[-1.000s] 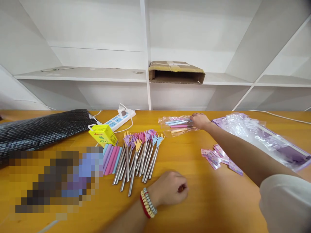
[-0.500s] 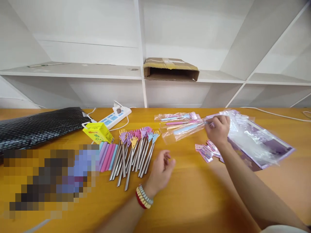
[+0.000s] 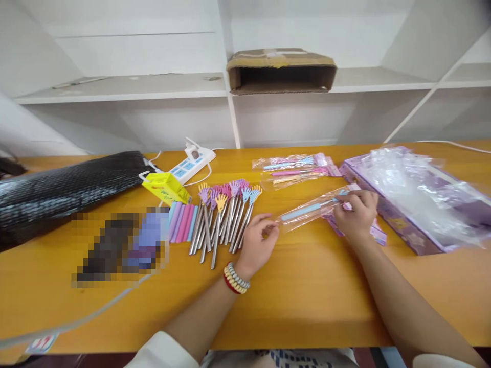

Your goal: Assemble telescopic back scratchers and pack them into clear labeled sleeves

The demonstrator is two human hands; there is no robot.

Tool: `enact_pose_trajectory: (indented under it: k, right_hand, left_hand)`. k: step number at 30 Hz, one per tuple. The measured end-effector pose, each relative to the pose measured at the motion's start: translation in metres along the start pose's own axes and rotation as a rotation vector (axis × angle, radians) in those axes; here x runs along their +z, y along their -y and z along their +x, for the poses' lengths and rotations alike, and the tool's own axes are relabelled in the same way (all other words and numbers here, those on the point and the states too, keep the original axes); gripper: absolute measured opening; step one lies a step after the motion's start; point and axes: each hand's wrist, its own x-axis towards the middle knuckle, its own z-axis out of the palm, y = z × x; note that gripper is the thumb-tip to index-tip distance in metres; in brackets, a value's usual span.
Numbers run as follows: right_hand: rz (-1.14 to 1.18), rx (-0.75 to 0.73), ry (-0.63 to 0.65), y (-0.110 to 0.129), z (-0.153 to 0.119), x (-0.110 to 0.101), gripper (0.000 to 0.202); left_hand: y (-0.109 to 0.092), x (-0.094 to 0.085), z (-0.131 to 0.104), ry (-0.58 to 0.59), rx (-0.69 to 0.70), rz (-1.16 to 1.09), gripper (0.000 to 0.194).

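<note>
My right hand (image 3: 356, 212) is closed on the upper end of a clear bag holding a blue-handled stick (image 3: 303, 210). At the bag's lower left end, my left hand (image 3: 260, 240) has its fingers curled and touching the plastic. Two more bagged sticks (image 3: 293, 171) lie behind. To the left are metal rods with small hand-shaped heads (image 3: 220, 214), beside a row of purple, pink and blue tubes (image 3: 182, 223). Pink printed cards (image 3: 379, 235) lie partly hidden under my right hand.
A purple box (image 3: 406, 232) heaped with clear bags (image 3: 410, 176) stands at the right. Left are a yellow box (image 3: 166, 187), a power strip (image 3: 194, 164) and a black wrapped bundle (image 3: 72, 189). An open cardboard box (image 3: 282, 76) sits on the shelf.
The blue-handled bagged stick has been drawn away from the other bags, toward me. My left hand has come to its lower end. The view has shifted.
</note>
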Motion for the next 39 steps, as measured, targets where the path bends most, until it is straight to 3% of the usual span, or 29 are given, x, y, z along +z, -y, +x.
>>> enact_pose_trajectory:
  k: [9,13,20,33,39]
  right_hand:
    - [0.099,-0.187,-0.291,0.0,-0.006,0.006,0.003]
    - [0.232,-0.245,-0.35,-0.004,-0.005,0.01,0.01]
    - [0.355,-0.23,-0.321,-0.009,-0.005,0.014,0.014]
    - [0.395,-0.166,-0.253,0.001,-0.009,0.011,0.017]
    - [0.272,-0.066,-0.293,0.007,-0.002,0.005,0.037]
  left_hand:
    - [0.003,0.002,0.0,0.018,-0.023,-0.097,0.031]
    - [0.004,0.002,0.001,0.026,-0.017,-0.101,0.034]
    - [0.006,0.0,0.002,0.144,-0.025,-0.065,0.033]
    - [0.0,-0.001,-0.003,0.154,0.037,0.035,0.024]
    - [0.001,0.001,-0.004,0.139,0.066,0.008,0.017]
